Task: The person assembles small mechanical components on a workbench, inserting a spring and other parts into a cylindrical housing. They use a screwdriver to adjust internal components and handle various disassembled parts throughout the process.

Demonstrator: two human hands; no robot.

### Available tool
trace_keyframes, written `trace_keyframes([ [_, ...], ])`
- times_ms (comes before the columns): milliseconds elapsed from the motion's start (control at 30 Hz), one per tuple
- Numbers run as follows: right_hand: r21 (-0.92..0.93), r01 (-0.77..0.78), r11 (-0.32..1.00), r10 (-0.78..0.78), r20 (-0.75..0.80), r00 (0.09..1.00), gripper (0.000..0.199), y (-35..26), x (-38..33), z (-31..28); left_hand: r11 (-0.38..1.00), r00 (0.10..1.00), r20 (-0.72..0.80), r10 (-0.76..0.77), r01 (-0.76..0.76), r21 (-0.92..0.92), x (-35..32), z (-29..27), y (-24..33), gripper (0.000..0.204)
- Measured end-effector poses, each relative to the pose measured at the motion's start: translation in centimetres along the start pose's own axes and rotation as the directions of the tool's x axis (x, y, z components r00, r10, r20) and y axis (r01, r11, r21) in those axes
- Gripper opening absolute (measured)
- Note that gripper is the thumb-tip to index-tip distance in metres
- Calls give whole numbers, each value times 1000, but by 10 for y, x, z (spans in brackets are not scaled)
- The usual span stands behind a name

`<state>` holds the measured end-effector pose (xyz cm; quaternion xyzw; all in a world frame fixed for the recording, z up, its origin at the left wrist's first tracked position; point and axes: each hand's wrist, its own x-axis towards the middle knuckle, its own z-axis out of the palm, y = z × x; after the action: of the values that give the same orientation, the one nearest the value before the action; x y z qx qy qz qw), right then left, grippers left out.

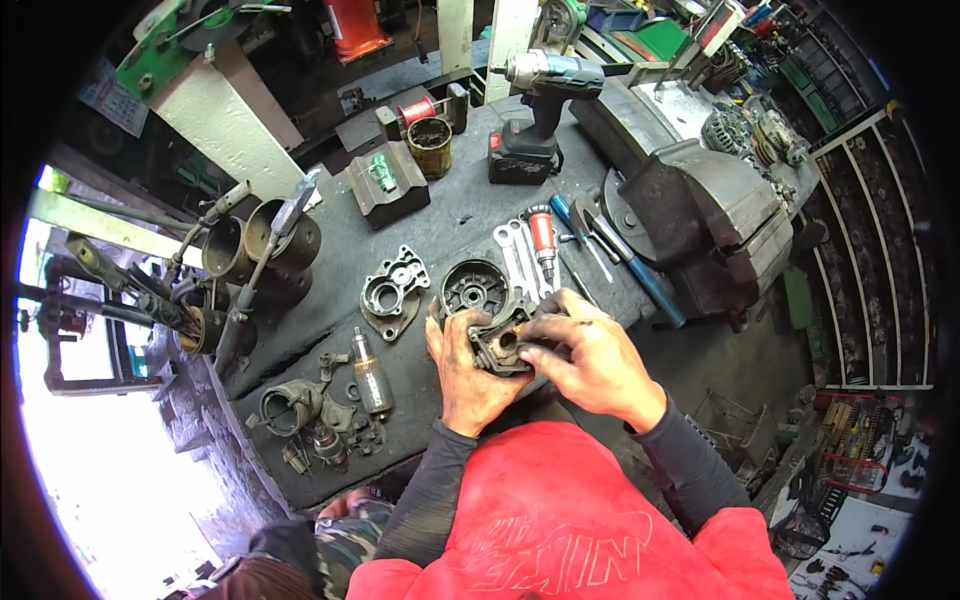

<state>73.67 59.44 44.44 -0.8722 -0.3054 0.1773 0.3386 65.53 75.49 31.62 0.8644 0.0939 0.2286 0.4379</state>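
Observation:
My left hand (pixel 465 375) grips a greasy dark metal housing (pixel 487 349) from its left side, low over the front edge of the bench. At the housing's opening, the fingers of my right hand (pixel 585 355) are bent and pressed together; whatever they pinch is hidden. Just beyond the housing sits a round metal casing (pixel 472 288) with a ring in its centre. To its left lies a pale cast bracket (pixel 398 285) with round holes. Nearer, an armature (pixel 371 378) with a copper band rests by a cylindrical casing (pixel 288 407) and a small drive gear (pixel 327 440).
Several wrenches (pixel 512 258), a red-handled tool (pixel 543 240) and blue-handled pliers (pixel 652 290) lie right of the casing. A cordless impact wrench (pixel 535 125) stands behind, beside a large vise (pixel 715 215). At left stand cylindrical tool holders (pixel 285 240). A person's camouflage-clad leg (pixel 350 535) shows lower left.

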Motion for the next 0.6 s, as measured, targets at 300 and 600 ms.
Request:
trace_keyframes([
  [300, -241, 253, 937, -271, -45, 961, 27, 8, 30, 14, 999, 997, -79, 26, -30, -40, 4, 19, -10, 90],
  [600, -54, 155, 986, -153, 38, 987, 25, 11, 33, 23, 996, 993, -122, 11, -21, -83, 6, 22, -8, 78],
])
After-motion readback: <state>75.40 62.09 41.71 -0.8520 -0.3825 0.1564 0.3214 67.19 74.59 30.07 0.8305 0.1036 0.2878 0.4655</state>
